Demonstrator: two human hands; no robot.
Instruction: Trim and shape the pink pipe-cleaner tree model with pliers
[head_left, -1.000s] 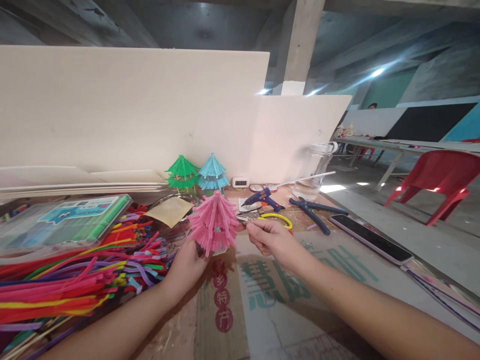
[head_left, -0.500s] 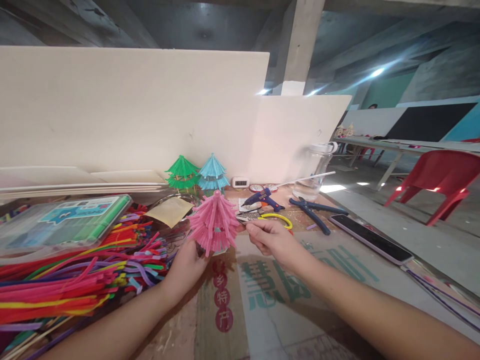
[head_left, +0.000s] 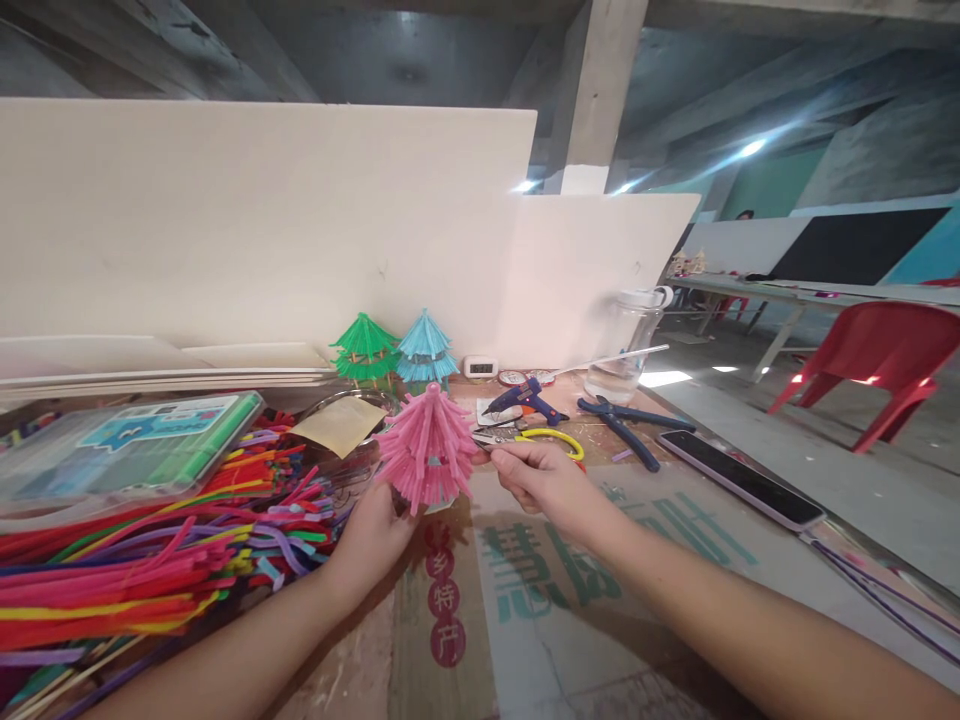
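Note:
A pink two-tiered tree-like model [head_left: 429, 450] made of fuzzy pipe cleaners stands upright in the middle. My left hand [head_left: 382, 525] is closed around its lower left side, with most of the fingers hidden behind the pink strands. In my right hand [head_left: 544, 480], thumb and fingers pinch a slim dark pointed tool [head_left: 484, 444]. Its tip is at the model's right edge; I cannot tell whether they touch. Behind the model stand a similar green model [head_left: 365, 348] and a light blue one [head_left: 426, 345].
Bundles of coloured pipe cleaners [head_left: 150, 570] and a plastic marker case [head_left: 135, 445] fill the left. Behind my right hand lie yellow-handled pliers [head_left: 559, 437], a blue glue gun [head_left: 529, 400] and blue-handled pliers [head_left: 626, 430]. A phone [head_left: 742, 478] and water bottle [head_left: 626, 340] are at right.

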